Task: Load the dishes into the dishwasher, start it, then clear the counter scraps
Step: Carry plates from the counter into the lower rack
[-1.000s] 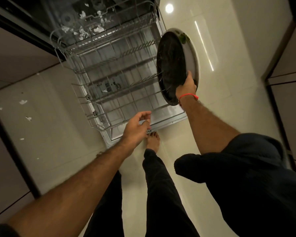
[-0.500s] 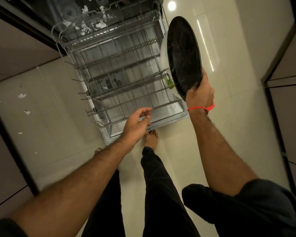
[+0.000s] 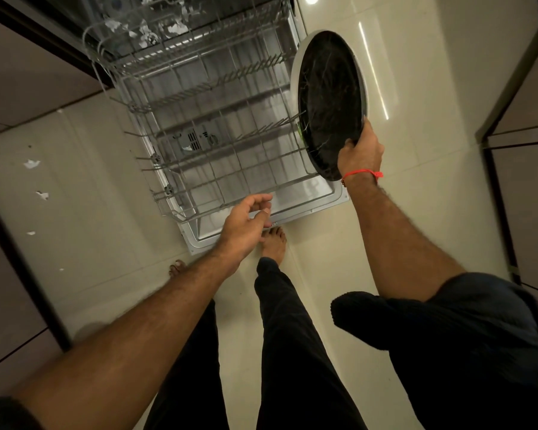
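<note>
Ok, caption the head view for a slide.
Right hand holds a black plate beside the pulled-out rack; left hand hovers open.

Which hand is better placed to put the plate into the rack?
The right hand: it already grips the plate on edge at the rack's right side. The left hand hangs loosely curled and holds nothing.

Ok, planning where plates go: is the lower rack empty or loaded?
Empty as far as shown: the rack has bare wires, and the plate remains in the right hand beside it.
</note>
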`<state>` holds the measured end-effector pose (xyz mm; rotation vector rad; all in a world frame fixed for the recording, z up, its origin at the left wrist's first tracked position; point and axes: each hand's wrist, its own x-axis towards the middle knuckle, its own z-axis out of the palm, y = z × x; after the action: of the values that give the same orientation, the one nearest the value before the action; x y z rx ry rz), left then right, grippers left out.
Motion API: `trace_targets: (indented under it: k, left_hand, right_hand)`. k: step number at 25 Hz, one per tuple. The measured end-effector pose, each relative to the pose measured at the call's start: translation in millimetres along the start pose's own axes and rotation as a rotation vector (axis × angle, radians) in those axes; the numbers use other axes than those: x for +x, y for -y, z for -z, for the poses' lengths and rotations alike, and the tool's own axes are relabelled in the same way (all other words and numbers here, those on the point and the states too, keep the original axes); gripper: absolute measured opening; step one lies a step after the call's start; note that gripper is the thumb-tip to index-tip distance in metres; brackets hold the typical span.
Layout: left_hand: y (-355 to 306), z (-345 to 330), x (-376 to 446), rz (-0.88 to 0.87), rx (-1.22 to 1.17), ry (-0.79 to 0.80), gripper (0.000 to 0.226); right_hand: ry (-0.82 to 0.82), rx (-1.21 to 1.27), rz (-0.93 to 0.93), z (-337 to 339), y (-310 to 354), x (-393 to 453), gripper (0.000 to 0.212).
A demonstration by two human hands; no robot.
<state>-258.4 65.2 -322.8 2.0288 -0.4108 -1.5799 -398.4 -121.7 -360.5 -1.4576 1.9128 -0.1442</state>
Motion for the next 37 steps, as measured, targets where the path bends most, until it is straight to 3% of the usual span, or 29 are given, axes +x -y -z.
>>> trace_targets:
  k: [5, 9, 13, 21, 25, 29, 37]
  left_hand:
    - [1, 4, 0, 0.007, -0.004, -0.004, 0.031]
    - [-1, 6, 3, 0.006, -0.024, -0.005, 0.029]
    - [-1, 4, 3, 0.007, -0.025, 0.000, 0.030]
    - [2, 2, 4, 0.010, -0.004, 0.006, 0.030]
    - [5, 5, 4, 0.039, -0.017, -0.013, 0.030]
    - [8, 5, 3, 0.033, -0.023, -0.009, 0.029]
    - [8, 8, 2, 0.025, -0.040, -0.029, 0.028]
  right_hand:
    - [0.087, -0.029, -0.016, -7, 7, 2, 0.060]
    - [-0.102, -0.173, 0.074, 7, 17, -16, 0.060]
    - [-0.210, -0.145, 0.135, 29, 17, -33, 0.061]
    - [-0.098, -0.076, 0.108, 13, 21, -7, 0.055]
    - [0.052, -0.170, 0.086, 5, 23, 3, 0.056]
    - [0.173, -0.075, -0.022, -14, 15, 15, 0.053]
    - [0.191, -0.060, -0.168, -11, -12, 13, 0.038]
